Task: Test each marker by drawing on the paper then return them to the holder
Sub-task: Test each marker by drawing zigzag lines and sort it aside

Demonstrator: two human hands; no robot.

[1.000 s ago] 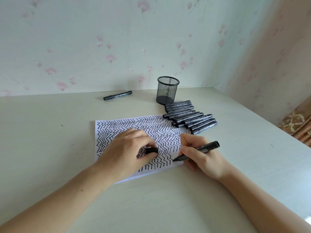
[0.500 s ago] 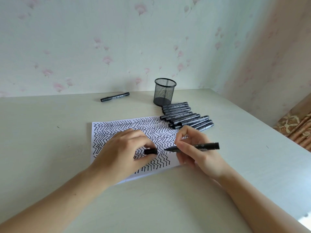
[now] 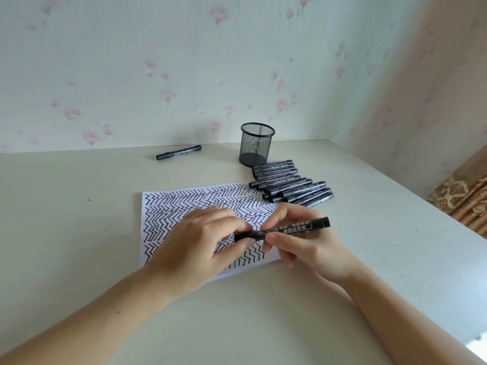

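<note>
A white paper (image 3: 168,214) covered in black zigzag lines lies on the table. Above its near right part, my right hand (image 3: 305,243) grips a black marker (image 3: 297,229) by its barrel, lying roughly level. My left hand (image 3: 200,246) pinches the marker's cap (image 3: 247,235), which sits on the marker's left end. A black mesh holder (image 3: 256,143) stands upright at the back. A pile of several black markers (image 3: 290,185) lies between the holder and the paper's far right corner.
One more black marker (image 3: 179,152) lies alone near the wall at the back, left of the holder. The pale table (image 3: 66,212) meets floral wallpaper behind and on the right. A patterned curtain (image 3: 463,201) hangs beyond the table's right edge.
My right hand lifted the marker's tip off the paper and turned it level. My left hand brought the cap to the tip, and cap and marker now meet.
</note>
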